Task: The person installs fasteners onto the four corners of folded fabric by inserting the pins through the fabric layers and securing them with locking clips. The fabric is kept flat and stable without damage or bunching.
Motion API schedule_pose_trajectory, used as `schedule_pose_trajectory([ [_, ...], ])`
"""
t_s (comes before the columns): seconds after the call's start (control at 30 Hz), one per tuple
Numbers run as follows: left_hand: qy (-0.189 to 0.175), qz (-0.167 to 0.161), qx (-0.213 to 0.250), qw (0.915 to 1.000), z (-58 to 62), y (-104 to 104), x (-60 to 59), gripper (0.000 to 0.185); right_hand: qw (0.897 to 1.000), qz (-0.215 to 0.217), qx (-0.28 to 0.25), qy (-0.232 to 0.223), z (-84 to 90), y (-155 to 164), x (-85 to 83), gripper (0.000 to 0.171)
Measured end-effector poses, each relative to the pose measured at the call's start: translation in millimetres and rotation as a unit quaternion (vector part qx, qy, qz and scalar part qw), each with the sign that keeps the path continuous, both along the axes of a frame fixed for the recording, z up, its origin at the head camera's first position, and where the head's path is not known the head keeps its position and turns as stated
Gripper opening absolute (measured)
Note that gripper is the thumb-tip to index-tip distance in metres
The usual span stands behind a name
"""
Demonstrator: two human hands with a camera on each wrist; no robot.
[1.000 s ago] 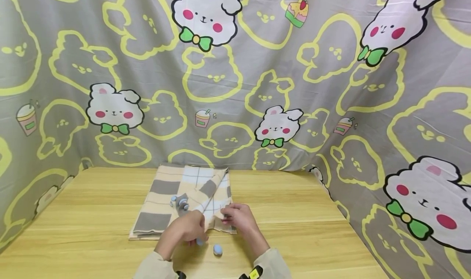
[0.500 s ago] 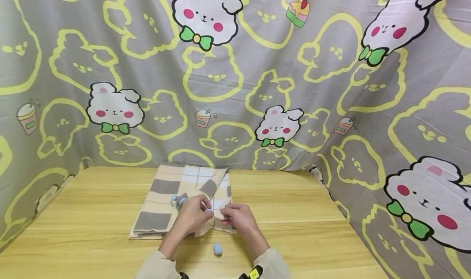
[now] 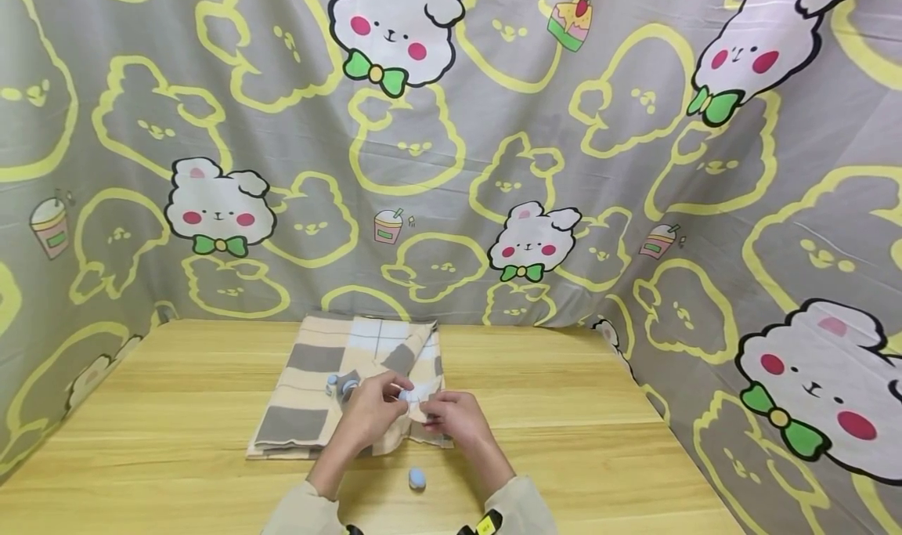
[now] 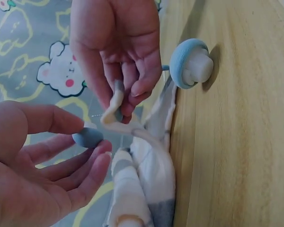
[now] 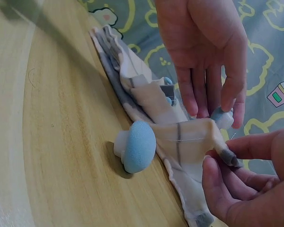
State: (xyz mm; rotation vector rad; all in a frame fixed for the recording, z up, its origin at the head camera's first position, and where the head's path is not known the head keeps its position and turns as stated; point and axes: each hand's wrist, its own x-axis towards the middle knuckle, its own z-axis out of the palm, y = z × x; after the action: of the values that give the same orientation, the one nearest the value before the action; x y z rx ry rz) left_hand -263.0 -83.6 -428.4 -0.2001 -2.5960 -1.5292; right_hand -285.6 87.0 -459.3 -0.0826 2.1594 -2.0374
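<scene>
knob point(image 4: 88, 137) in left hand point(image 3: 372, 408), near cloth point(image 3: 310, 394)

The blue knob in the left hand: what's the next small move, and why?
Probably the left hand should press the blue knob onto the thin pin: the pin pokes out of the cloth that the right hand pinches, and the knob is close by but not on it.

Beige, grey and white checked blanket point(image 3: 299, 421); blue knobs point(image 5: 141, 146) (white-based).
</scene>
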Motion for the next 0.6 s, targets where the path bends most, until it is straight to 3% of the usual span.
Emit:
schedule_pose_trajectory([
  [0.23, -0.023, 0.009, 0.063, 0.9977, 0.1, 1.9, -1.7, 0.025, 1.000, 0.004, -0.009, -0.001, -0.6, -0.1, 0.2, 0.012],
  [0.6, 0.039, 0.007, 0.030, 0.9987, -6.8, 2.6, -3.9, 0.023, 1.000, 0.007, -0.005, 0.003, 0.8, -0.2, 0.8, 0.017],
])
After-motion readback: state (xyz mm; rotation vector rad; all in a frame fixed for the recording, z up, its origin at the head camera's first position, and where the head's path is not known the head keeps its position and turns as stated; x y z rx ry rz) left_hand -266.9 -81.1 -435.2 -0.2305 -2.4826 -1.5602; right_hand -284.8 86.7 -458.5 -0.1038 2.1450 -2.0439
